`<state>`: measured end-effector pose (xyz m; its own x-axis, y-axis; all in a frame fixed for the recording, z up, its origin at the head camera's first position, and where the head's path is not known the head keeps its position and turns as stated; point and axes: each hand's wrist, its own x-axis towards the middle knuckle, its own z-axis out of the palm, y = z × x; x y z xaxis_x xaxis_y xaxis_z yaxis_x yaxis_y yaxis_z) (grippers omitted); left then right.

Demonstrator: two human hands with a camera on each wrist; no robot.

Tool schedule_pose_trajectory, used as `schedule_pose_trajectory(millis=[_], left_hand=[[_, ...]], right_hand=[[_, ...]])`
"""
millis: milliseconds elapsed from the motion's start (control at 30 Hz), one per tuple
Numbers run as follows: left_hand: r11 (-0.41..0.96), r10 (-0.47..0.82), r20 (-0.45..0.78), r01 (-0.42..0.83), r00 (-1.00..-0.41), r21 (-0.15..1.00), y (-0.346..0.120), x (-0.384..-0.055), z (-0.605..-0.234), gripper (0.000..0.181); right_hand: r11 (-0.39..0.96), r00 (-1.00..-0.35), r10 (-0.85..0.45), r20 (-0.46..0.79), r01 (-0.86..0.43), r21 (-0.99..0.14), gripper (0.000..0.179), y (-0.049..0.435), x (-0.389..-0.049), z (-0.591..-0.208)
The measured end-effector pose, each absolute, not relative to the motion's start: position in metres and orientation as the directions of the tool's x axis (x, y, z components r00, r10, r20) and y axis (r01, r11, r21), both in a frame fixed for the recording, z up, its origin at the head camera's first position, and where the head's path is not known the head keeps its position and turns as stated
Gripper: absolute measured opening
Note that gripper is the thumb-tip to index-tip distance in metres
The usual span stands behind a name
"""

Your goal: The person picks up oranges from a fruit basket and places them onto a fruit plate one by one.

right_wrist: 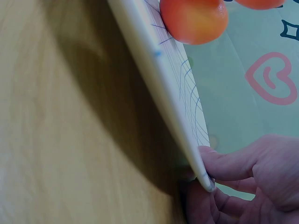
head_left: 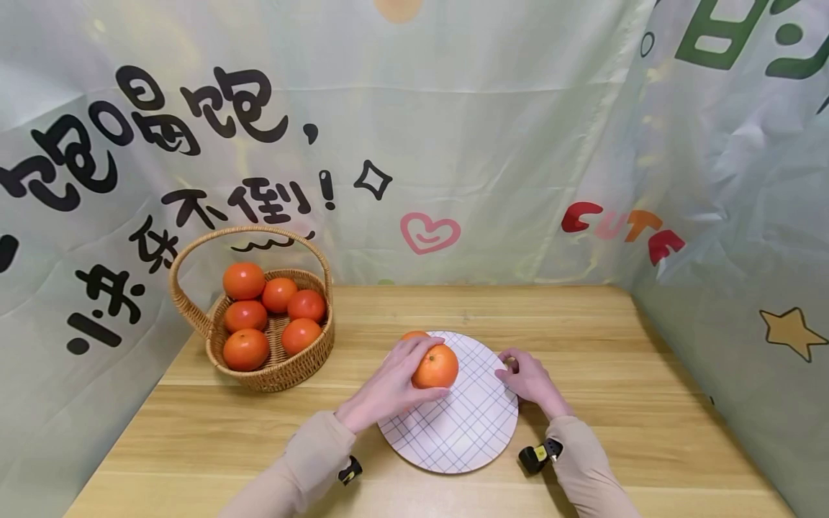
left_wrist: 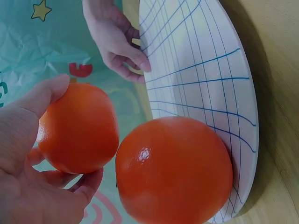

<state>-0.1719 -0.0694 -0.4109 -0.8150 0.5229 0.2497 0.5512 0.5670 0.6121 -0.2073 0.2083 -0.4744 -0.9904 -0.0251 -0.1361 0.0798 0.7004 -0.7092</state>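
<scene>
My left hand [head_left: 395, 378] holds a smooth, round orange-red fruit [head_left: 435, 367] above the left part of a white plate [head_left: 473, 432] with a blue checked pattern. In the left wrist view the thumb and fingers curl round this fruit [left_wrist: 81, 130]. Close beside it, a second fruit [left_wrist: 175, 172] sits on the plate; in the head view the left hand covers much of that area, and an orange edge [head_left: 414, 335] shows behind the fingers. My right hand [head_left: 527, 378] pinches the plate's right rim, thumb on top and fingers beneath, as the right wrist view shows.
At the back left of the wooden table [head_left: 648, 403] stands a wicker basket [head_left: 285, 378] with a tall arched handle. Several similar fruits [head_left: 246, 350] lie in it. A printed cloth backdrop [head_left: 505, 180] hangs behind and along the sides.
</scene>
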Motion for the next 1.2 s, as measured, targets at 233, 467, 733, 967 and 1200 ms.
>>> schedule_pose_trajectory(millis=[233,467,733,967,1200], left_hand=[[0.640,0.543,0.275,0.603,-0.793,0.477,-0.060,-0.173,-0.414,0.076],[0.693,0.566,0.286,0.634,-0.774,0.344,-0.054,-0.174,-0.420,0.075],[0.720,0.591,0.277,0.651,-0.757,0.243,-0.051,-0.174,-0.428,0.072],[0.739,0.609,0.277,0.659,-0.743,0.143,-0.049,-0.176,-0.435,0.073],[0.740,0.619,0.278,0.664,-0.734,0.105,-0.049,-0.179,-0.438,0.070]], right_hand=[[0.699,-0.990,-0.025,-0.141,0.084,-0.710,0.027,0.209,-0.207,-0.475],[0.699,-0.989,-0.023,-0.144,0.087,-0.710,0.028,0.208,-0.208,-0.475],[0.697,-0.990,-0.032,-0.136,0.076,-0.713,0.028,0.209,-0.208,-0.476],[0.700,-0.990,-0.029,-0.137,0.077,-0.710,0.027,0.210,-0.208,-0.477],[0.694,-0.991,-0.035,-0.128,0.068,-0.717,0.027,0.211,-0.209,-0.479]])
